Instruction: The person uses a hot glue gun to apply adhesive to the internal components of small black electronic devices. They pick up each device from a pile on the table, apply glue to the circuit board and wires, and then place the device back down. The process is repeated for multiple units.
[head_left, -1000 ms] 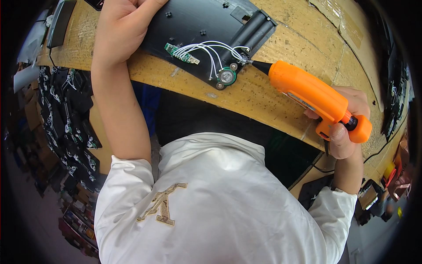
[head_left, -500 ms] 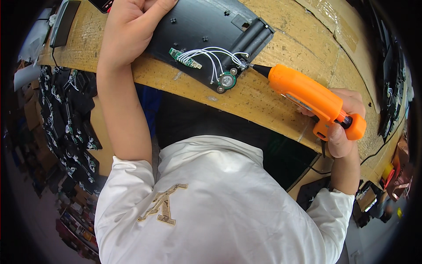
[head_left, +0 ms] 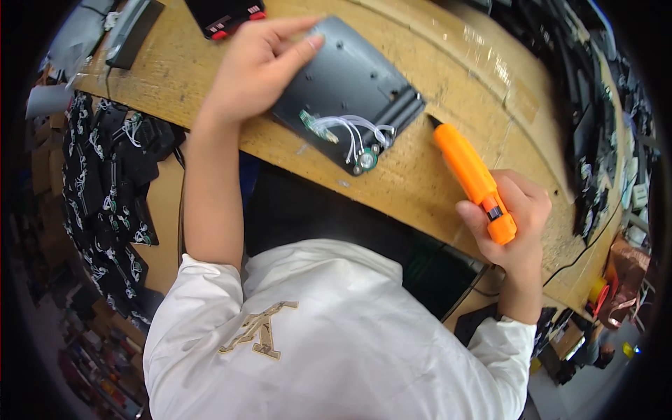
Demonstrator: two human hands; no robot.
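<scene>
My left hand (head_left: 262, 66) grips the left edge of a black plastic panel (head_left: 339, 73), thumb on top. On the panel's near side, white wires (head_left: 348, 120) run from a small green circuit board (head_left: 312, 124) to a round part with a green rim (head_left: 367, 159) and to the black ridged section. My right hand (head_left: 519, 213) is wrapped round an orange glue gun (head_left: 467, 164). Its dark nozzle points away from me, just right of the panel's right corner and apart from it. The fingers under the gun are partly hidden.
A black device with red corners (head_left: 225, 15) lies at the far left of the wooden table (head_left: 280, 140). Beside it stands a long dark bar (head_left: 134, 35). Wired black panels (head_left: 115, 203) pile up at left, with more dark parts (head_left: 584, 119) at right. A cable (head_left: 586, 248) crosses the right side.
The glue gun's nozzle has come away from the wired corner and swung to point farther from me. The whole view has shifted, and more of the black device shows.
</scene>
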